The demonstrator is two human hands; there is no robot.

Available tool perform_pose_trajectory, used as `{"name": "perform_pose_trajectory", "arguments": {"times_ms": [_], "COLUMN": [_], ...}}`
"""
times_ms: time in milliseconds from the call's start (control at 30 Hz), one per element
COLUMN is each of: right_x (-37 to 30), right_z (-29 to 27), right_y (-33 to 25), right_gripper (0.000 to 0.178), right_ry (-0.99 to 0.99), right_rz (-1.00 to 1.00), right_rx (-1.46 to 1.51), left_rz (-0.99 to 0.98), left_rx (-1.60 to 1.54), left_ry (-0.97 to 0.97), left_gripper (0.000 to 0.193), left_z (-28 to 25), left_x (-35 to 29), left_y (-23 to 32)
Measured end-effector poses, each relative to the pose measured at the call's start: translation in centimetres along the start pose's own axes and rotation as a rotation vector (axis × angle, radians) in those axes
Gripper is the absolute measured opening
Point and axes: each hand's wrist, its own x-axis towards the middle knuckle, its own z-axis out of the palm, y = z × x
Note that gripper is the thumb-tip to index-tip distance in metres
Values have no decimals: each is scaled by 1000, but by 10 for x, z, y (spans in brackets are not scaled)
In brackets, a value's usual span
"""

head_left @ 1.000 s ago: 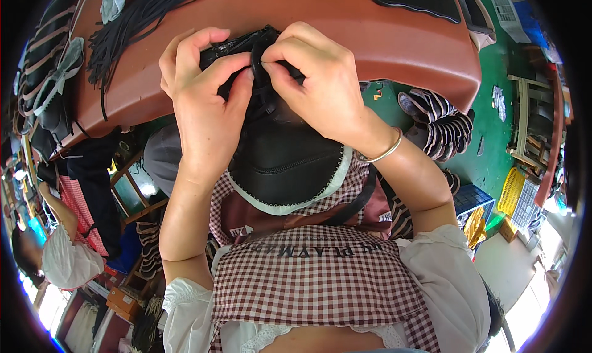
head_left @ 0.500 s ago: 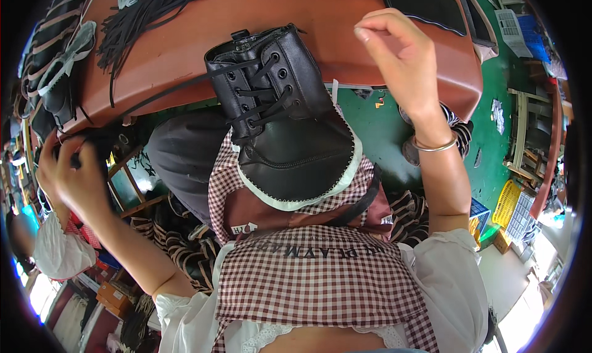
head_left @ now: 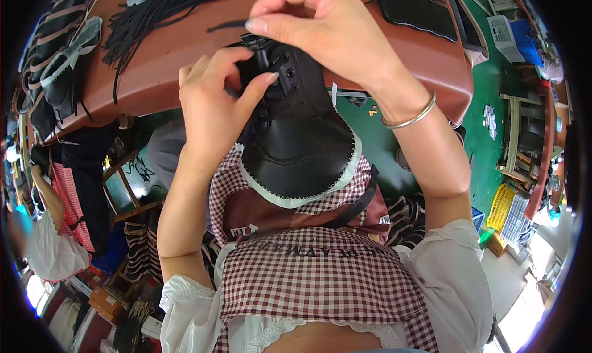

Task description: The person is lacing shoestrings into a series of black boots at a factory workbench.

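Observation:
A black leather boot upper (head_left: 302, 146) with eyelets and a pale zigzag-stitched lower edge lies over my lap, its shaft against the table edge. My left hand (head_left: 213, 103) is at the left side of the shaft, its thumb over the lacing and its fingers bent around the edge; its hold is partly hidden. Above the shaft's top, my right hand (head_left: 333, 35) pinches a black shoelace (head_left: 227, 25) between thumb and fingertips, with a short end sticking out to the left. My hands cover much of the left eyelet row.
The brown table (head_left: 166, 63) carries a bundle of black laces (head_left: 139, 26) and a dark flat tray (head_left: 416, 11). Striped stacks of black uppers (head_left: 68, 45) stand at far left. Another person's white sleeve (head_left: 55, 254) shows at left. A yellow crate (head_left: 505, 206) sits at right.
My left hand has come from far left, where it drew a lace out sideways, to the boot shaft. My right hand has moved left above the shaft and now pinches a lace.

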Motion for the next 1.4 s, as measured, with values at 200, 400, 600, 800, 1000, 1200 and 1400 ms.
{"name": "perform_pose_trajectory", "arguments": {"times_ms": [200,400,600,800,1000,1200,1400], "right_x": [-24,-24,-23,-19,-19,-13,-23], "right_z": [21,33,40,38,29,24,-40], "right_y": [21,26,25,26,22,30,-16], "right_gripper": [6,7,6,4,11,11,12], "right_ry": [25,-16,-55,-133,-93,-114,-38], "right_rz": [-191,-350,-310,-231,-311,-313,163], "right_rx": [-613,-725,-740,-682,-727,-759,-426], "left_rz": [-301,-324,-289,-280,-105,-480,-77], "left_rx": [-107,-381,-366,-389,-40,389,42], "left_ry": [-114,-9,-11,-121,-5,-15,69], "left_gripper": [33,34,33,30,42,19,32], "left_z": [-6,-4,-3,-18,-23,-68,-24], "left_x": [-9,-20,-19,-18,-21,-35,-50], "left_y": [-5,-11,-9,-10,-18,-107,-13]}}
